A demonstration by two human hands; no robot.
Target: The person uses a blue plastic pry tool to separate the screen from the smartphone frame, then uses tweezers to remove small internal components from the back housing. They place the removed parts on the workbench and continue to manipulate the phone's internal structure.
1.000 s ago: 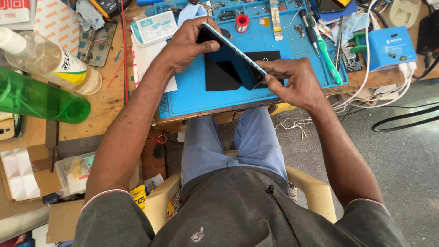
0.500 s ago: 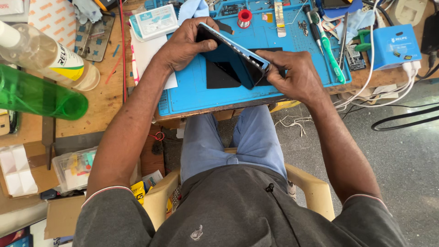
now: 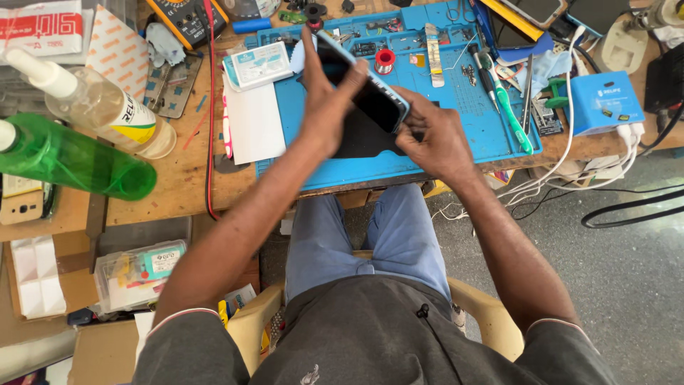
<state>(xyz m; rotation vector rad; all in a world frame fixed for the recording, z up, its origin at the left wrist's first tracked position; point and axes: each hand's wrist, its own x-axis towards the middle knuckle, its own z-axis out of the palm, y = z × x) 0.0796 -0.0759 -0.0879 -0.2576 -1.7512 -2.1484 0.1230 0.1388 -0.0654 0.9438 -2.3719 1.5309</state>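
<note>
Phone up on edge over the blue mat (image 3: 456, 153)

Your left hand (image 3: 329, 107) clamps the smartphone (image 3: 363, 89) by its long edges; your right hand (image 3: 434, 139) pinches its lower corner. It's thin, stiff, slick and looks breakable, so stick to the frame. There's a white labelled packet (image 3: 260, 65) at 9 o'clock and a blue box (image 3: 604, 103) at 3.

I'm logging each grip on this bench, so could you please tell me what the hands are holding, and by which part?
A smartphone, tilted above the blue mat. The left hand clasps its upper end and long edge; the right hand grips its lower corner.
</note>
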